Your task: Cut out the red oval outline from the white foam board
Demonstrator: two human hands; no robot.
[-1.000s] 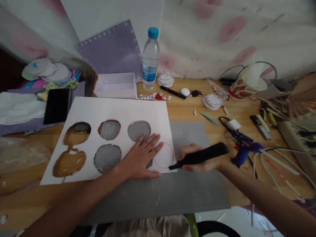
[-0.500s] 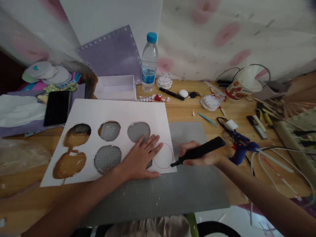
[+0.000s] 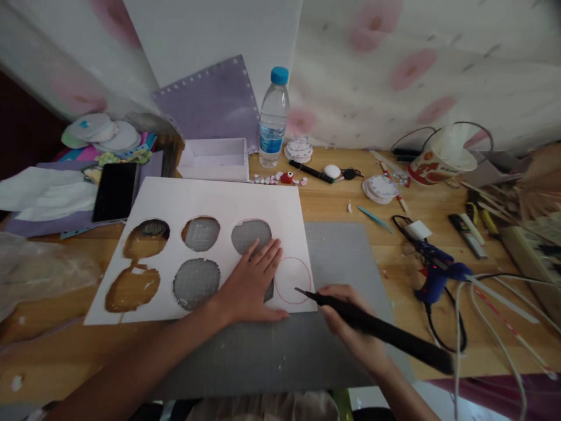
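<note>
A white sheet (image 3: 210, 199) with several round holes cut out of it lies partly on a grey cutting mat (image 3: 342, 257). My left hand (image 3: 252, 280) presses flat on the sheet, fingers spread, just left of a red drawn circle (image 3: 292, 280). My right hand (image 3: 350, 327) grips a long black cutting tool (image 3: 377, 330), its thin tip touching the circle's lower right edge.
A water bottle (image 3: 273, 120), white box (image 3: 215, 159), black marker (image 3: 312, 171) and small beads (image 3: 276, 179) stand behind the sheet. A blue glue gun (image 3: 436, 272) with cables, paper cup (image 3: 440, 155), round paper discs (image 3: 380, 189) and tools crowd the right. A black phone (image 3: 114, 191) lies at left.
My right hand has swung toward me, so the black tool now points up-left from below instead of from the right. Its tip stays at the circle. The left hand has not moved.
</note>
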